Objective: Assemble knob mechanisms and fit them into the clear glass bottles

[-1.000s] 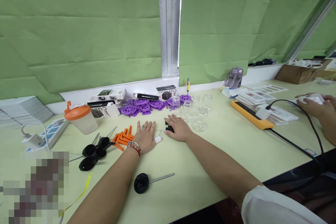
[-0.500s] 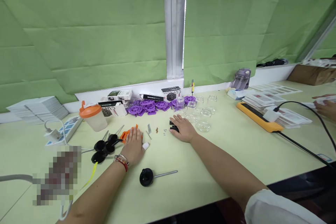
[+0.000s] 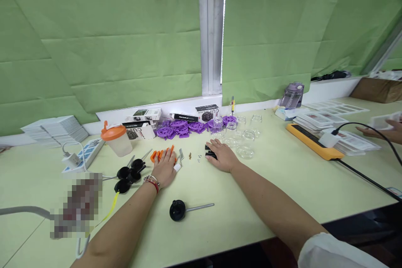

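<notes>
My left hand (image 3: 166, 168) lies flat on the pale green table (image 3: 270, 184), fingers spread over a small pile of orange plastic parts (image 3: 158, 154); a white wrap covers its thumb tip. Beside it lie metal pins (image 3: 181, 155) and a few tiny screws (image 3: 198, 158). My right hand (image 3: 221, 155) rests palm down with its fingers on small black parts (image 3: 209, 152), holding nothing I can see. Clear glass jars (image 3: 244, 136) stand just beyond the right hand.
Black knobs on metal rods (image 3: 128, 174) lie left of my hand, and one more knob (image 3: 178, 210) lies nearer me. Purple gear-like parts (image 3: 179, 127), small boxes (image 3: 143, 114), an orange-lidded cup (image 3: 117, 140) and a power strip (image 3: 82, 155) sit behind. A yellow bar (image 3: 314, 141) with cable and another person's hand (image 3: 386, 130) are at the right.
My left hand has slid leftward from the middle of the table onto the orange parts, uncovering the pins and screws. The right hand has stayed on the black parts.
</notes>
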`<state>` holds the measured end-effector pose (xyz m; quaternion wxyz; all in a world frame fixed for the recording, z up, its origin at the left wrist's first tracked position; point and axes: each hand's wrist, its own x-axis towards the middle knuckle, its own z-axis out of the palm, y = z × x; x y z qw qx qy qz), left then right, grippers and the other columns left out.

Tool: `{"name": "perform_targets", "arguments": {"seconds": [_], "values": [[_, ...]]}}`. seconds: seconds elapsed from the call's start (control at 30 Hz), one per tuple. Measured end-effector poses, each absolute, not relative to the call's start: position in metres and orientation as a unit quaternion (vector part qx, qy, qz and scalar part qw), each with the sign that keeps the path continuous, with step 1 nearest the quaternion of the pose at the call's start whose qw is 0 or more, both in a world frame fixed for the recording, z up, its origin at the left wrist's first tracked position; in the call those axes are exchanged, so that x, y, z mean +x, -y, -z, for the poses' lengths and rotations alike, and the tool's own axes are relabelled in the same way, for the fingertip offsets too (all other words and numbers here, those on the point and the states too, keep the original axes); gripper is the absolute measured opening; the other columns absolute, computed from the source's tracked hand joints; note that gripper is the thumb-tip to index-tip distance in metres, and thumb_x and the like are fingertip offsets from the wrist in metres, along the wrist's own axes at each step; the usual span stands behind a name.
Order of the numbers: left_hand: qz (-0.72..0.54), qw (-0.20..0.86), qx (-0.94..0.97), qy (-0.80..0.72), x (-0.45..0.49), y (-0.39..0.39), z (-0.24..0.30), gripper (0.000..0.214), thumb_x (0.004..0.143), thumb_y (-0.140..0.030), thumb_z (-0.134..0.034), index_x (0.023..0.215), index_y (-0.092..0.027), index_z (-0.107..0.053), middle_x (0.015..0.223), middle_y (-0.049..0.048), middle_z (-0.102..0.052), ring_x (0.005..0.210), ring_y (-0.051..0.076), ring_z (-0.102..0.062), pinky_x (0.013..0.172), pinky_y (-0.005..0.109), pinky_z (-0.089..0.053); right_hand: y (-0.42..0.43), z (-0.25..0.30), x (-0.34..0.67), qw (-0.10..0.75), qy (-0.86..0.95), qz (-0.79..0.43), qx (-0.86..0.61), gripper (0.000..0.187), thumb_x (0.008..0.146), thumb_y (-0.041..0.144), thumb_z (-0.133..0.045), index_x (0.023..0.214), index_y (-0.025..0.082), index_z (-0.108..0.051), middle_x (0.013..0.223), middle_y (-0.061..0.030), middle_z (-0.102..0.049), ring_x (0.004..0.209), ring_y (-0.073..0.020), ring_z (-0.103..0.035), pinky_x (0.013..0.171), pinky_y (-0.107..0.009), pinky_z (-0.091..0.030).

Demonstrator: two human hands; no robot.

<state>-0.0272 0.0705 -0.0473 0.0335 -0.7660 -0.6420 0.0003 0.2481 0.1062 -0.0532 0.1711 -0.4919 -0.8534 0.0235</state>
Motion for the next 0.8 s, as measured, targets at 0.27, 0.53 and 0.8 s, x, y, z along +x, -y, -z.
{"name": "perform_targets", "arguments": {"seconds": [0.27,0.53,0.8], "values": [[0.037,0.023,-0.77,0.637,-0.03,-0.077,0.05,0.067,0.089,-0.051,-0.026,0.142,-0.01,-0.031,0.152,0.0153,-0.018,0.14,0.032,-0.012,0.109,0.057,-0.012,-0.106,0.053,0.249,0.17,0.855,-0.036,-0.489,0.068,0.089,0.059,-0.025,0.144,0.018,-0.029,0.149,-0.0124,-0.029,0.138,-0.0309,-0.019,0.106,-0.047,-0.025],[0.041,0.1,-0.776,0.621,-0.039,-0.058,0.031,0.061,0.089,-0.036,-0.032,0.142,-0.007,-0.029,0.151,0.018,-0.022,0.14,0.029,-0.016,0.111,0.052,-0.01,-0.106,0.054,0.25,0.169,0.854,-0.037,-0.49,0.067,0.089,0.058,-0.026,0.144,0.018,-0.029,0.149,-0.0121,-0.029,0.139,-0.03,-0.018,0.106,-0.047,-0.024],[-0.049,0.109,-0.655,0.746,-0.091,-0.02,0.014,0.067,0.079,-0.026,-0.042,0.143,-0.012,-0.028,0.15,0.0191,-0.023,0.137,0.035,-0.021,0.104,0.058,-0.019,-0.106,0.054,0.249,0.169,0.856,-0.031,-0.487,0.067,0.09,0.058,-0.025,0.143,0.018,-0.03,0.149,-0.0128,-0.029,0.138,-0.0299,-0.019,0.105,-0.046,-0.025]]}}
